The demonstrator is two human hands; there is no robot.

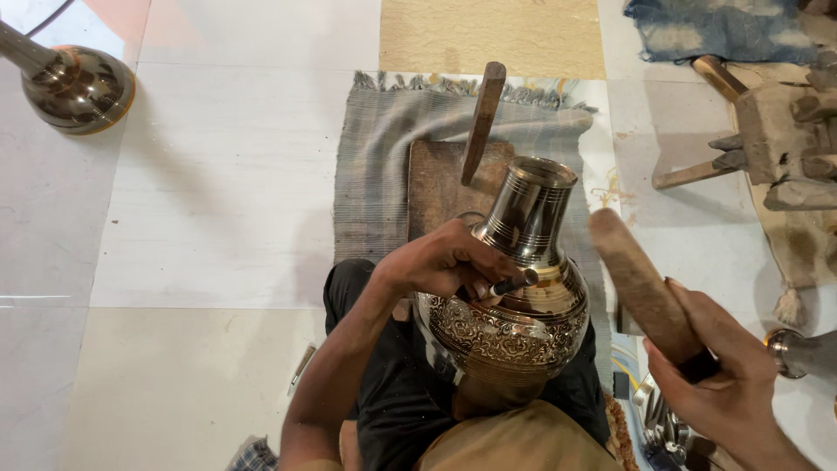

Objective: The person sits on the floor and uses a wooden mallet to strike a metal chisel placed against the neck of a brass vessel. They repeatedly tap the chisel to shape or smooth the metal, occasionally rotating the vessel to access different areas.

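1. Vase (514, 296): a polished metal vessel with a ringed neck and a round belly, lying in the person's lap with the neck pointing away. A band of scrollwork runs round the belly, below a plain shoulder.
2. Left hand (440, 260): curled on the vase's shoulder, left of the neck, fingers pinched round a short dark chisel (510, 284). The chisel tip meets the shoulder just above the scrollwork.
3. Right hand (719, 371): right of the vase and clear of it, fist wrapped round the lower end of a wooden mallet (641, 283). The mallet head stands raised, just right of the vase's neck; it looks slightly blurred.
4. Mat (384, 166): a grey woven cloth with a fringed far edge, spread on the tiled floor (218, 201) beyond the vase.
5. Board (440, 183): a brown wooden slab on the mat, just beyond the vase's neck, with a wooden stick (482, 122) resting across its far edge.
6. Second vessel (74, 85): a shiny metal piece on the floor, far left of the vase and well apart from it.
7. Wooden tools (767, 139): a heap of blocks and handles, far right of the vase's neck, near a blue cloth (715, 30).
8. Metal neck (802, 351): part of another vessel, just right of the right hand.
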